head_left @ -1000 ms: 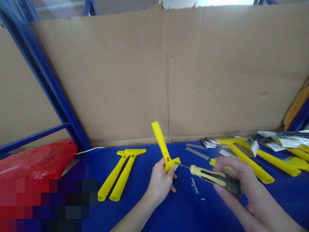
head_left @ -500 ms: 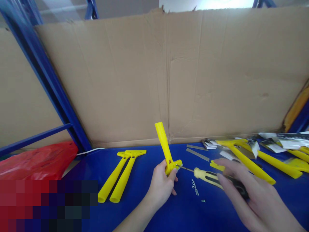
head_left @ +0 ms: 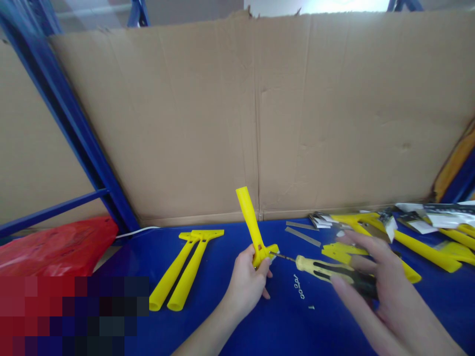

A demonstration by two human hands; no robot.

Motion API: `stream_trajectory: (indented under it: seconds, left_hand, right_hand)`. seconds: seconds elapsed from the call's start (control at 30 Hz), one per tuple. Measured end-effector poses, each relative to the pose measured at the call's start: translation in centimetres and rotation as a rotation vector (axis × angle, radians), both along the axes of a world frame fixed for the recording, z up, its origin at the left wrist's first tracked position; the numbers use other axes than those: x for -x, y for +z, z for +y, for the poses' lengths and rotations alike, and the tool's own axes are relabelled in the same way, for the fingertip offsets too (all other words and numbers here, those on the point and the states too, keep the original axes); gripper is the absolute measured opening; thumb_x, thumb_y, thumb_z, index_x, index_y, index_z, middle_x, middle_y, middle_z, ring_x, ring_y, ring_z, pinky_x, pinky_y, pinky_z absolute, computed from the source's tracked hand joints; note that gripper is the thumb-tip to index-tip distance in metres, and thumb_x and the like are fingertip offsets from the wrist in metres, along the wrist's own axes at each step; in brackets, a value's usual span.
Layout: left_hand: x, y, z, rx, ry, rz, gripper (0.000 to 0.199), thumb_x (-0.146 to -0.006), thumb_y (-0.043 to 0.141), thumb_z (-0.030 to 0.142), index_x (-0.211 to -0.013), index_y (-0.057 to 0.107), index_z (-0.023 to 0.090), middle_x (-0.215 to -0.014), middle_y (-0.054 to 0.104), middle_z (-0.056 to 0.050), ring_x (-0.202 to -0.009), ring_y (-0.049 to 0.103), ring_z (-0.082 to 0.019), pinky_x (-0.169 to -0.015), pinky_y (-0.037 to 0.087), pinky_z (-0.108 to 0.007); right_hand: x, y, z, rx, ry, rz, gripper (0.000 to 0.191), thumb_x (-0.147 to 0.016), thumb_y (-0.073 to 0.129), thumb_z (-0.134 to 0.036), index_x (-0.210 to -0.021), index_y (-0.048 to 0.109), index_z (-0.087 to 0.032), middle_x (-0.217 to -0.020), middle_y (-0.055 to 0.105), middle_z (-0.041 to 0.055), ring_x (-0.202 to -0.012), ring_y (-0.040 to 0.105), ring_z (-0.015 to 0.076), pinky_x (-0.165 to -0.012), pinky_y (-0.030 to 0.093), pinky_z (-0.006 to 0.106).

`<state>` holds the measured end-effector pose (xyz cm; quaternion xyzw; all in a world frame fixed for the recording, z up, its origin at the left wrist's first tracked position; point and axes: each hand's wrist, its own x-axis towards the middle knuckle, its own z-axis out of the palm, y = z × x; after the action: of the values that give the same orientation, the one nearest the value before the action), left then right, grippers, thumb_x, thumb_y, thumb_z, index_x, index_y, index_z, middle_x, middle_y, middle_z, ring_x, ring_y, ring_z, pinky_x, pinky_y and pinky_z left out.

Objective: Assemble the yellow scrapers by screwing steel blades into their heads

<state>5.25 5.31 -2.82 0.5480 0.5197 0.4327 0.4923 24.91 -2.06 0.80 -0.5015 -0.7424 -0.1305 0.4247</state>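
Note:
My left hand (head_left: 249, 279) is closed around the head of a yellow scraper (head_left: 249, 217), whose handle points up. A screwdriver (head_left: 322, 268) with a cream and black handle lies against my right hand (head_left: 386, 291), its tip touching the scraper head. The right thumb is on the handle's near side, and the fingers are raised and spread on the far side. Several small nuts and screws (head_left: 299, 288) lie on the blue table below the screwdriver, and one small screw (head_left: 311, 307) lies apart. Flat yellow plates (head_left: 336, 251) are partly behind the right fingers.
Two yellow scrapers (head_left: 189, 274) lie at the left of the blue table (head_left: 274, 326). Thin metal blades (head_left: 303, 236) lie behind the screwdriver. More yellow scrapers (head_left: 426, 251) and packets (head_left: 445, 217) fill the right. A red bag (head_left: 63, 247) is at the left; a cardboard wall (head_left: 193, 123) stands behind.
The right fingers have lifted and opened from the screwdriver handle, uncovering more of the yellow plates. The handle has shifted slightly left. The left hand and its scraper look nearly unchanged.

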Motion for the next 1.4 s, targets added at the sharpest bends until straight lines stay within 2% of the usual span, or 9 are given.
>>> stream_trajectory:
  seconds: [0.1, 0.3, 0.47, 0.63, 0.83, 1.0, 1.13, 1.27, 1.4]
  left_hand:
    - [0.0, 0.1, 0.0, 0.005, 0.007, -0.017, 0.013, -0.079, 0.055, 0.015, -0.092, 0.054, 0.013, -0.055, 0.049, 0.005, -0.043, 0.05, -0.01, -0.027, 0.043, -0.016]
    - [-0.1, -0.1, -0.1, -0.025, -0.021, -0.02, 0.014, -0.078, 0.055, 0.015, -0.091, 0.053, 0.013, -0.056, 0.048, 0.005, -0.044, 0.049, -0.009, -0.027, 0.043, -0.015]
    - [-0.1, -0.2, 0.0, -0.011, 0.002, -0.012, 0.015, -0.08, 0.052, 0.014, -0.095, 0.052, 0.013, -0.056, 0.048, 0.005, -0.044, 0.05, -0.01, -0.027, 0.043, -0.016]
    - [-0.1, -0.2, 0.0, -0.016, -0.017, 0.005, 0.014, -0.081, 0.051, 0.013, -0.095, 0.052, 0.013, -0.056, 0.048, 0.006, -0.042, 0.048, -0.008, -0.027, 0.043, -0.016]
    - [0.0, -0.2, 0.0, -0.007, -0.021, 0.013, 0.014, -0.082, 0.049, 0.014, -0.096, 0.052, 0.013, -0.056, 0.048, 0.006, -0.04, 0.046, -0.007, -0.027, 0.043, -0.015]
    - [0.0, -0.4, 0.1, -0.025, -0.055, 0.041, 0.014, -0.082, 0.049, 0.012, -0.095, 0.052, 0.014, -0.057, 0.048, 0.006, -0.039, 0.045, -0.007, -0.027, 0.042, -0.015]
    - [0.0, -0.4, 0.1, -0.03, -0.064, 0.057, 0.016, -0.082, 0.05, 0.013, -0.097, 0.052, 0.014, -0.058, 0.048, 0.006, -0.04, 0.046, -0.007, -0.027, 0.043, -0.015]
    - [0.0, -0.4, 0.2, -0.011, -0.039, 0.043, 0.015, -0.083, 0.049, 0.013, -0.097, 0.052, 0.013, -0.057, 0.048, 0.006, -0.04, 0.046, -0.007, -0.027, 0.043, -0.015]
    - [0.1, -0.6, 0.3, -0.021, -0.039, 0.039, 0.016, -0.082, 0.049, 0.013, -0.098, 0.052, 0.013, -0.057, 0.047, 0.006, -0.04, 0.047, -0.007, -0.027, 0.043, -0.015]
  right_hand:
    - [-0.1, -0.3, -0.1, -0.008, 0.042, -0.018, 0.048, -0.085, 0.047, -0.036, -0.128, 0.037, -0.02, -0.123, 0.054, 0.0135, -0.112, 0.056, 0.0295, -0.084, 0.055, 0.039]
    - [-0.2, 0.0, -0.2, -0.099, 0.05, -0.164, 0.025, -0.09, 0.044, -0.029, -0.113, 0.051, -0.024, -0.095, 0.07, 0.007, -0.084, 0.069, 0.0231, -0.065, 0.06, 0.031]
    - [-0.4, -0.2, -0.3, -0.032, 0.022, -0.156, 0.044, -0.088, 0.045, -0.036, -0.129, 0.041, -0.02, -0.126, 0.056, 0.0128, -0.115, 0.055, 0.0288, -0.082, 0.057, 0.039]
    - [-0.7, -0.1, -0.2, -0.004, 0.057, -0.215, 0.038, -0.09, 0.044, -0.032, -0.127, 0.043, -0.024, -0.109, 0.068, 0.0072, -0.093, 0.068, 0.0232, -0.074, 0.06, 0.032]
    - [-0.4, 0.2, -0.5, -0.033, -0.032, -0.136, 0.048, -0.088, 0.043, -0.044, -0.13, 0.042, -0.02, -0.125, 0.058, 0.0131, -0.112, 0.058, 0.0294, -0.079, 0.058, 0.039]
    - [-0.3, -0.2, -0.5, -0.165, 0.039, -0.184, 0.028, -0.088, 0.049, -0.029, -0.116, 0.052, -0.025, -0.099, 0.071, 0.0046, -0.085, 0.069, 0.0206, -0.069, 0.059, 0.028]
    - [0.2, 0.7, -0.3, -0.243, 0.033, -0.273, 0.024, -0.092, 0.042, -0.029, -0.108, 0.057, -0.019, -0.087, 0.069, 0.0076, -0.076, 0.07, 0.0177, -0.054, 0.058, 0.022]
    - [0.3, 1.0, -0.4, -0.174, 0.02, -0.296, 0.034, -0.093, 0.037, -0.036, -0.113, 0.055, -0.015, -0.1, 0.065, 0.0143, -0.088, 0.068, 0.0224, -0.059, 0.061, 0.029]
    - [-0.1, 0.8, -0.4, -0.18, 0.114, -0.363, 0.025, -0.091, 0.041, -0.026, -0.111, 0.056, -0.022, -0.097, 0.069, 0.0078, -0.087, 0.069, 0.0194, -0.062, 0.061, 0.028]
